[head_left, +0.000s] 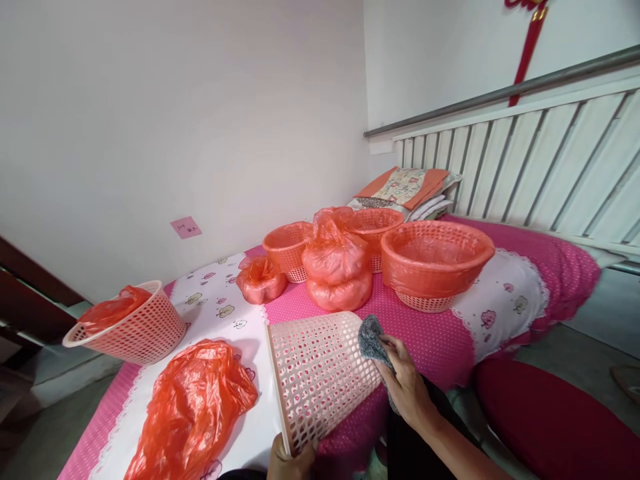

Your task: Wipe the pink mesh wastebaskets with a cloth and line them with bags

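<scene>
A pale pink perforated plastic basket (320, 367) lies on its side at the front of the bed, its rim facing left. My left hand (293, 459) grips the rim at its lower corner. My right hand (405, 380) is closed on a dark grey cloth (371, 339), which touches the base end of the basket. To the left, a crumpled red plastic bag (197, 407) lies loose on the sheet.
Another basket (145, 327) with a red bag leans at the left. Behind stand red-lined baskets (435, 263), a bulging red bag (337, 267) and a smaller one (261, 280). A dark red round stool (550, 413) is at the right, below the bed edge.
</scene>
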{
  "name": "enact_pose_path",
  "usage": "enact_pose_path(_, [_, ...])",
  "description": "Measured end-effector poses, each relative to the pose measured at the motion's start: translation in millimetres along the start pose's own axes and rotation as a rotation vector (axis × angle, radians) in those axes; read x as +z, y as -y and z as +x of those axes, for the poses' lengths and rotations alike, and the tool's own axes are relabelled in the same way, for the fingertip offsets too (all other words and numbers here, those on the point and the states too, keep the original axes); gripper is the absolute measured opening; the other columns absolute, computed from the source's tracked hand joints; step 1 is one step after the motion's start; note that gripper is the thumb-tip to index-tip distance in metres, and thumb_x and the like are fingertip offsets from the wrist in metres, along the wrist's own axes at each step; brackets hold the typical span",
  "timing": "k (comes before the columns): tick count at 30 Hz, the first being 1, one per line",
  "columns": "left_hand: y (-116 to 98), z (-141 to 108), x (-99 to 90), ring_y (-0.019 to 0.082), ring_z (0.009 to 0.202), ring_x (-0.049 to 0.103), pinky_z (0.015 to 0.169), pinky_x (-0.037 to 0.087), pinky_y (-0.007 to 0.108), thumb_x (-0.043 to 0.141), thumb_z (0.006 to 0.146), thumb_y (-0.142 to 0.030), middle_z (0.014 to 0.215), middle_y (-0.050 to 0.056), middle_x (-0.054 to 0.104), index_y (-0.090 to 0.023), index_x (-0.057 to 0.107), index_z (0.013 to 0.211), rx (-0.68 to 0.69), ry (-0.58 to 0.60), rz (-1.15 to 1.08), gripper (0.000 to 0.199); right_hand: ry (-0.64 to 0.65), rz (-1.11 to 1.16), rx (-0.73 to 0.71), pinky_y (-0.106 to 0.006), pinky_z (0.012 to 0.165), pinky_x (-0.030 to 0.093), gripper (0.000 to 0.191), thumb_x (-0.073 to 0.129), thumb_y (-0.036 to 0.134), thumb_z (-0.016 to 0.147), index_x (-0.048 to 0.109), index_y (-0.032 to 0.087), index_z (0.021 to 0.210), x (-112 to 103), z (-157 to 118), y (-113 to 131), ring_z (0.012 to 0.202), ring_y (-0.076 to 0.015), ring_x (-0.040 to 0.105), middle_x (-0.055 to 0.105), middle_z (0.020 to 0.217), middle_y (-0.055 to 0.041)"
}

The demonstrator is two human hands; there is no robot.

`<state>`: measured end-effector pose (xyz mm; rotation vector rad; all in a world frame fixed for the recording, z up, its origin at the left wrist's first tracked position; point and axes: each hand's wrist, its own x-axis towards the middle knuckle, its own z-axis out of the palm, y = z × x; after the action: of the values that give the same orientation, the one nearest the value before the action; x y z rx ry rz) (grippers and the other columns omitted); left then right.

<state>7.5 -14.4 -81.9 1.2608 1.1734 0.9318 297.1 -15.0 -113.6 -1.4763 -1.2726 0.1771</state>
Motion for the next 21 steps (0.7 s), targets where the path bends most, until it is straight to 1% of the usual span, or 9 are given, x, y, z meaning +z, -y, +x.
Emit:
enact_pose_path(2, [-3,2,-2.1,0.031,0.081,0.076,0.085,0.059,0.041,0.09,0.06,-0.062,0.079,0.013,0.082,-0.014,0.085,0.082,-0.012,0.056,-0.002,0.054,-0.013,-0.021,0.011,-0.045,0.099,0.059,0.031,0.05,0.035,0.101,0.071,0.023,0.122,0,8,9,0.11,-0.0278,0.067,0.065,0.116,-0.0116])
enact_pose_path(4, [-7,4,-3.7,0.032,0.085,0.076,0.086,0.059,0.041,0.091,0.06,-0.062,0.084,0.014,0.083,-0.014,0.085,0.087,-0.014,0.097,-0.005,0.056,0.017,-0.036,0.009,-0.042,0.093,0.06,0.03,0.048,0.033,0.102,0.07,0.022,0.12,4,19,22,0.102,-0.0264,0.068,0.064,0.107,-0.0102])
enact_pose_path(8, [-16,6,-3.5,0.034,0.093,0.077,0.089,0.059,0.041,0.091,0.06,-0.064,0.093,0.016,0.084,-0.014,0.086,0.09,-0.017,0.106,-0.025,0.059,0.101,-0.088,-0.033,-0.04,0.097,0.057,0.033,0.047,0.025,0.101,0.067,0.021,0.126,21,41,53,0.107,-0.0255,0.068,0.066,0.111,-0.0099])
enact_pose_path(10, [-19,5,-4.0,0.035,0.098,0.077,0.094,0.058,0.042,0.091,0.061,-0.064,0.097,0.017,0.084,-0.013,0.085,0.095,-0.036,0.115,-0.024,0.061,0.142,-0.115,-0.034,-0.041,0.098,0.056,0.032,0.049,0.024,0.099,0.068,0.02,0.124,31,50,71,0.109,-0.0263,0.068,0.067,0.112,-0.0105])
enact_pose_path(12, [-19,5,-7.1,0.037,0.104,0.077,0.1,0.057,0.045,0.088,0.062,-0.068,0.102,0.019,0.084,-0.012,0.084,0.097,-0.064,0.071,-0.006,0.066,0.182,-0.116,-0.028,-0.042,0.097,0.056,0.029,0.051,0.023,0.098,0.069,0.019,0.121,41,56,90,0.108,-0.027,0.068,0.068,0.113,-0.0109])
enact_pose_path(16, [-7,8,-17.7,0.043,0.117,0.072,0.11,0.052,0.053,0.075,0.064,-0.084,0.108,0.023,0.082,-0.011,0.082,0.101,-0.139,-0.17,0.015,0.082,0.254,-0.013,-0.077,-0.039,0.096,0.055,0.027,0.055,0.019,0.097,0.069,0.019,0.12,59,56,136,0.103,-0.0245,0.066,0.067,0.111,-0.0096])
enact_pose_path(17, [-4,9,-19.3,0.045,0.119,0.071,0.111,0.051,0.054,0.071,0.062,-0.088,0.109,0.024,0.081,-0.01,0.081,0.102,-0.152,-0.206,-0.001,0.088,0.286,0.01,-0.103,-0.039,0.096,0.055,0.029,0.056,0.017,0.095,0.068,0.018,0.122,63,54,148,0.101,-0.0239,0.065,0.067,0.11,-0.0092])
enact_pose_path(19, [-1,12,-19.2,0.047,0.122,0.069,0.112,0.049,0.056,0.065,0.057,-0.097,0.109,0.026,0.081,-0.009,0.08,0.102,-0.161,-0.206,-0.087,0.1,0.359,0.035,-0.164,-0.038,0.096,0.054,0.039,0.058,0.015,0.092,0.066,0.019,0.13,69,45,169,0.102,-0.0236,0.064,0.064,0.111,-0.0086])
enact_pose_path(21, [-3,13,-15.0,0.047,0.127,0.067,0.116,0.046,0.056,0.057,0.056,-0.102,0.111,0.027,0.08,-0.011,0.08,0.099,-0.144,-0.174,-0.215,0.104,0.421,0.038,-0.218,-0.037,0.095,0.054,0.051,0.06,0.014,0.09,0.062,0.023,0.14,72,34,184,0.104,-0.0241,0.063,0.062,0.114,-0.0083])
